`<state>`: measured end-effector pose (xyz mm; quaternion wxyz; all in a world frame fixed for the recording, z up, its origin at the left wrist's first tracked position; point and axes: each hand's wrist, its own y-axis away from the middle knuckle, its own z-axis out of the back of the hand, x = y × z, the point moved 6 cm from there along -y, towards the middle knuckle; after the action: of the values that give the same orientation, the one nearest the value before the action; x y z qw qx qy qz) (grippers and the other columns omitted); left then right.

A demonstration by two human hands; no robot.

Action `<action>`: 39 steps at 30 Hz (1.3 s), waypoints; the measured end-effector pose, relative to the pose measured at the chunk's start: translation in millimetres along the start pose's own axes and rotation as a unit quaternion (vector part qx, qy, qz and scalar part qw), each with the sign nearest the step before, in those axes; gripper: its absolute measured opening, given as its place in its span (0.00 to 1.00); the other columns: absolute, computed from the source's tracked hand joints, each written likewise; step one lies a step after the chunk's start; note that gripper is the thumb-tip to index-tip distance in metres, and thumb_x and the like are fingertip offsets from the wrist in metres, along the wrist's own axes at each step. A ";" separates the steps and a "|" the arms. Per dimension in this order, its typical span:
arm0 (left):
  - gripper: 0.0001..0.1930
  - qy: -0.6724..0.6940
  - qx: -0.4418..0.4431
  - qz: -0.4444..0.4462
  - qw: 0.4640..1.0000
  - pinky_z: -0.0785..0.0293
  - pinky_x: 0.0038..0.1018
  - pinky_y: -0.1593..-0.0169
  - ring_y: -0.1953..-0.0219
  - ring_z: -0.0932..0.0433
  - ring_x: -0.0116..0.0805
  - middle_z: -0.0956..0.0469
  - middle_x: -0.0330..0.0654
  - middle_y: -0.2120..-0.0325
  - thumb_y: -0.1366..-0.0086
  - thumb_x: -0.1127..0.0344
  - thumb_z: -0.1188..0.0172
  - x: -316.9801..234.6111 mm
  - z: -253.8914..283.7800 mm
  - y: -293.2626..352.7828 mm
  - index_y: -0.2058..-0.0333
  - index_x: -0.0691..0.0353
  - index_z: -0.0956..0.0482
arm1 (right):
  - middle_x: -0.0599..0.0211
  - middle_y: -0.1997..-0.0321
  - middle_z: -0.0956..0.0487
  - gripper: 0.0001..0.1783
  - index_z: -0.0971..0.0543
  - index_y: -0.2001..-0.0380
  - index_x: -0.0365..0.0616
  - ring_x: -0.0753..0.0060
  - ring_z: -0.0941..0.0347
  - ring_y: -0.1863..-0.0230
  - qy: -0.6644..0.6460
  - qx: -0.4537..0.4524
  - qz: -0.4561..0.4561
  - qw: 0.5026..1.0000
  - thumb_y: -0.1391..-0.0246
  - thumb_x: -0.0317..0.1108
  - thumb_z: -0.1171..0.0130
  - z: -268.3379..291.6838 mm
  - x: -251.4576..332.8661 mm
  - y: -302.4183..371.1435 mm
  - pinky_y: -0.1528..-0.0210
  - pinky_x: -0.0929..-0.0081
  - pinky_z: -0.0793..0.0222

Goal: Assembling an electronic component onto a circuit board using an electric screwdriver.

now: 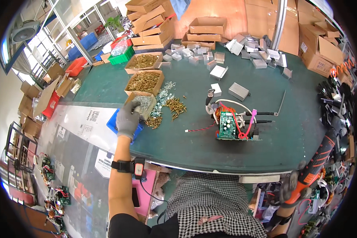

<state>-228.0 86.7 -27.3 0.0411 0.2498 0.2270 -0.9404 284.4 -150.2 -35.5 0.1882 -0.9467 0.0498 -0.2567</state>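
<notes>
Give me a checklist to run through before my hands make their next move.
1. Right hand gripping the orange-and-black power tool: ok.
2. Power tool apart from the green circuit board: ok, it is off to the right.
3. Left hand at the box of small silvery parts: ok, fingers by its near-left side.
4. Part pinched in the left fingers: cannot tell, too small to make out.
5. Circuit board steadied by a hand: not ok, neither hand touches it.
6. Brass-coloured screws all boxed: not ok, some lie in a loose pile on the bench.
</notes>
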 end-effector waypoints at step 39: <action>0.16 0.457 0.449 0.016 0.767 0.29 0.24 0.64 0.69 0.26 0.28 0.27 0.38 0.71 0.38 0.53 0.41 -127.2 -12.3 59.7 0.65 0.62 0.28 | 0.61 0.68 0.23 0.43 0.31 0.50 0.36 0.67 0.27 0.68 0.525 0.087 -0.449 0.718 0.64 0.52 0.26 -41.6 -117.3 7.5 0.63 0.71 0.30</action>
<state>-100.2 34.2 1.0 -0.1699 0.6437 -0.2334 -0.7087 162.2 -148.4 -60.0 0.0763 -0.5507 -0.3134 -0.7699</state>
